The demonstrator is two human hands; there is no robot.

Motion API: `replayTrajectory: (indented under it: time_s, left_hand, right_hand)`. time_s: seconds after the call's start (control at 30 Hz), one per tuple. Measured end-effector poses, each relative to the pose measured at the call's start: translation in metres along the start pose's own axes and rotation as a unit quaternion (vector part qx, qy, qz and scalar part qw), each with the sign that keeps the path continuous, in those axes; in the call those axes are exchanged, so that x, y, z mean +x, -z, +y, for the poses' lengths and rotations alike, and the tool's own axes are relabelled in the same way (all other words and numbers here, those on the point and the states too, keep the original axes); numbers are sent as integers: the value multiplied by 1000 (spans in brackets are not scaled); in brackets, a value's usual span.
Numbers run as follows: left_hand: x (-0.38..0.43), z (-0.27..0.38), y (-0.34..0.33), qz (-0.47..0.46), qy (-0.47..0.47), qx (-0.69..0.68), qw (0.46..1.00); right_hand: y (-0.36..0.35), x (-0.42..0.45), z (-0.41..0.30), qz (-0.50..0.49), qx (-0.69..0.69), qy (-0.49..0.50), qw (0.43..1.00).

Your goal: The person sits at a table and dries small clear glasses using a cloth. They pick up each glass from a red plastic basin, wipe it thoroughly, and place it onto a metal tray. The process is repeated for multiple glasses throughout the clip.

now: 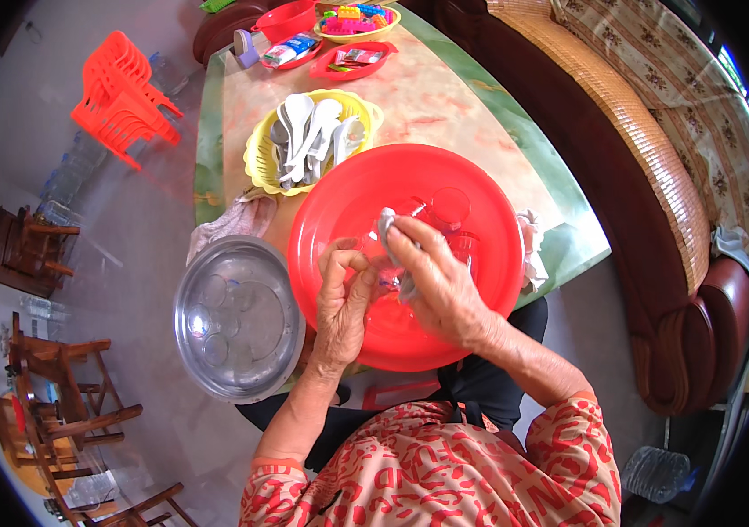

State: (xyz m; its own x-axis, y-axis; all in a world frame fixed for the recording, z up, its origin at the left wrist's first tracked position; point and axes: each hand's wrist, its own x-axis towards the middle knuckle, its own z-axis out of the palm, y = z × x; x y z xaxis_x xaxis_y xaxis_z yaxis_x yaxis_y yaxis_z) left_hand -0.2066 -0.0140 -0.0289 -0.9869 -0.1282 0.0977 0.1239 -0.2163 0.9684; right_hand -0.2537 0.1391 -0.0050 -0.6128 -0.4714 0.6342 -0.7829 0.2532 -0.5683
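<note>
A large red plastic basin [407, 168] stands at the near end of the table. Over it, my left hand [341, 306] grips a small clear drinking glass [386, 273], partly hidden by my fingers and blurred. My right hand [440, 277] holds a grey cloth [387, 227] against that glass. More clear glasses [450, 207] lie in the basin, beyond my right hand. Left of the basin is a round steel basin [186, 329], with several small clear glasses [216, 349] on its bottom.
Beyond the red basin sits a yellow basket [259, 165] of white spoons [312, 135]. A cloth [236, 221] lies at the table's left edge, another [532, 250] at right. Farther back are red dishes [321, 69] and toy bricks [351, 23]. A sofa [651, 224] flanks the right side.
</note>
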Motion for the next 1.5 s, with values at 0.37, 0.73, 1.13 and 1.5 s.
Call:
replayTrajectory:
  time_s: [0.37, 0.73, 1.13, 1.5]
  left_hand:
    - [7, -3, -14, 34, 51, -222, 973]
    - [26, 4, 17, 133, 77, -288, 945]
    - [28, -2, 0, 140, 171, -276, 935]
    - [30, -43, -22, 107, 138, -408, 896]
  right_hand:
    - [7, 21, 1, -30, 176, -193, 965]
    - [-48, -23, 42, -227, -180, 83, 954]
    - [24, 0, 0, -150, 100, -74, 981]
    - [-28, 26, 4, 47, -37, 38, 997]
